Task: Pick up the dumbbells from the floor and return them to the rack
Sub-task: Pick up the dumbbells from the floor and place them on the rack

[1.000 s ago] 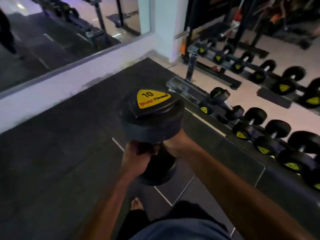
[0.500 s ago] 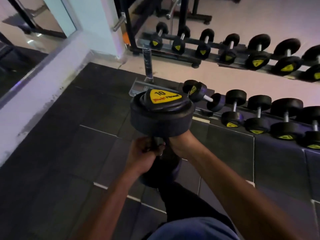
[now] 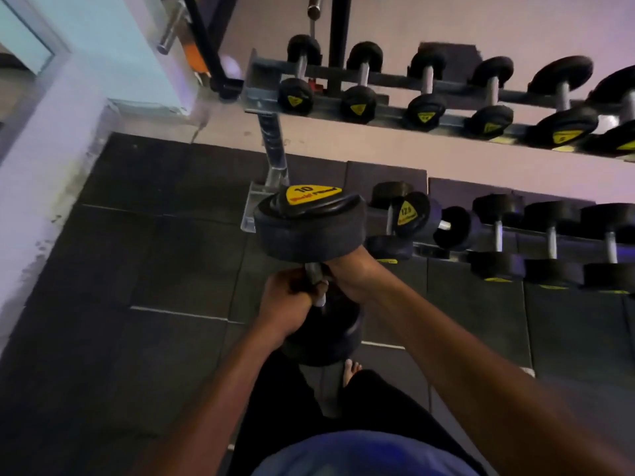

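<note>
Dark rubber floor tiles [image 3: 178, 262], round black dumbbell [image 3: 309, 228] upright, left hand [image 3: 288, 304] and right hand [image 3: 350, 273] clamped round its metal handle

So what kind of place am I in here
Most likely a gym's free-weights area. Both hands, left hand and right hand, hold a black dumbbell marked 10. Ahead stands a two-tier dumbbell rack filled with matching weights, and dark rubber floor tiles cover the ground.

Yellow label on held dumbbell [image 3: 309, 231] reads "10"; racked dumbbell [image 3: 409, 214] label reads "12.5"; brand text illegible.
</note>
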The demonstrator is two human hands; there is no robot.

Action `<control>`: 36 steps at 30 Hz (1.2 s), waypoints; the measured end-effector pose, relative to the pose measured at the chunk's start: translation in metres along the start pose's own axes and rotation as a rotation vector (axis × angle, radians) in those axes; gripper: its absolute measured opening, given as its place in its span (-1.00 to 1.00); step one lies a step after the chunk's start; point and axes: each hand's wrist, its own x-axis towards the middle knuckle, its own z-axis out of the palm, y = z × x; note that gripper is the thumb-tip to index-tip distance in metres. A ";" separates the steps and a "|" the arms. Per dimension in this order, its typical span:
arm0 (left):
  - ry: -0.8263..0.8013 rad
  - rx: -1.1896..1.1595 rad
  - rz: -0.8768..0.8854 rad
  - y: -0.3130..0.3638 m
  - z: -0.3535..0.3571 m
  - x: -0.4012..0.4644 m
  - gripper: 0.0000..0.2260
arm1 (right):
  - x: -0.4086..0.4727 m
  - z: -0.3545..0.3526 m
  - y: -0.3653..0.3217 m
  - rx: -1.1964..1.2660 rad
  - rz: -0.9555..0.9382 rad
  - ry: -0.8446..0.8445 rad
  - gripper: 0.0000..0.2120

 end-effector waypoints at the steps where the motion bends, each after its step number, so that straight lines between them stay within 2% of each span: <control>1: -0.010 0.009 -0.010 -0.001 -0.009 0.027 -0.95 | 0.025 0.005 -0.002 -0.008 0.018 0.021 -0.91; 4: -0.075 0.046 -0.071 -0.009 -0.034 0.106 -0.92 | 0.105 0.019 0.000 0.011 0.102 0.125 -0.92; 7: -0.107 0.034 -0.216 -0.024 -0.050 0.179 -0.89 | 0.184 0.029 0.015 0.041 0.195 0.143 -0.78; 11: -0.166 0.039 -0.315 -0.049 -0.060 0.266 -0.87 | 0.276 0.029 0.039 0.134 0.368 0.248 -0.78; 14: -0.173 0.071 -0.335 -0.070 -0.055 0.333 -0.92 | 0.335 0.020 0.054 0.157 0.402 0.277 -0.95; 17: -0.143 0.102 -0.323 -0.088 -0.046 0.392 -0.94 | 0.391 0.008 0.071 0.156 0.433 0.324 -0.87; 23: -0.105 0.100 -0.339 -0.125 -0.020 0.494 -0.80 | 0.496 -0.018 0.114 0.069 0.500 0.395 -0.93; 27: -0.124 0.140 -0.357 -0.145 -0.009 0.541 -0.79 | 0.542 -0.027 0.137 0.074 0.584 0.493 -0.87; 31: -0.147 0.181 -0.404 -0.168 -0.005 0.578 -0.85 | 0.568 -0.052 0.173 -0.155 0.629 0.603 -0.52; 33: -0.161 0.157 -0.443 -0.174 -0.004 0.585 -0.83 | 0.582 -0.073 0.201 -0.216 0.630 0.583 -0.55; 36: -0.189 0.190 -0.418 -0.172 -0.006 0.580 -0.87 | 0.564 -0.064 0.176 -0.172 0.575 0.547 -0.57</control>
